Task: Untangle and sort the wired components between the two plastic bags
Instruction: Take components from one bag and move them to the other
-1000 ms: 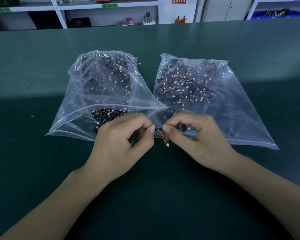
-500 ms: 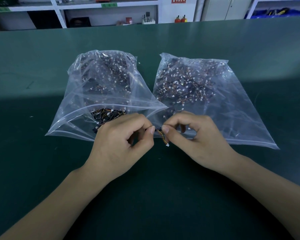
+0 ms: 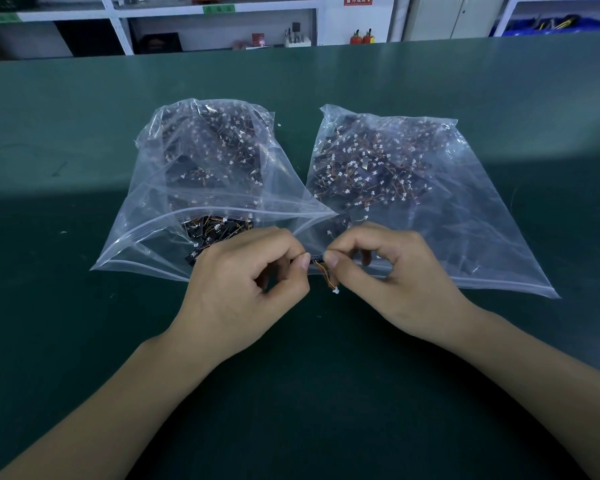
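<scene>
Pinching one small wired component (image 3: 318, 259) between left hand (image 3: 243, 282) and right hand (image 3: 392, 271), just above the green desk (image 3: 291, 393), at the mouths of left bag (image 3: 160, 216) and right bag (image 3: 465, 220).

Two bare forearms came up from the bottom edge, ending in the left hand (image 3: 238, 289) and the right hand (image 3: 400, 284). No sleeves, gloves, rings or watch showed. The thumbnails were short, plain and unpainted.
</scene>
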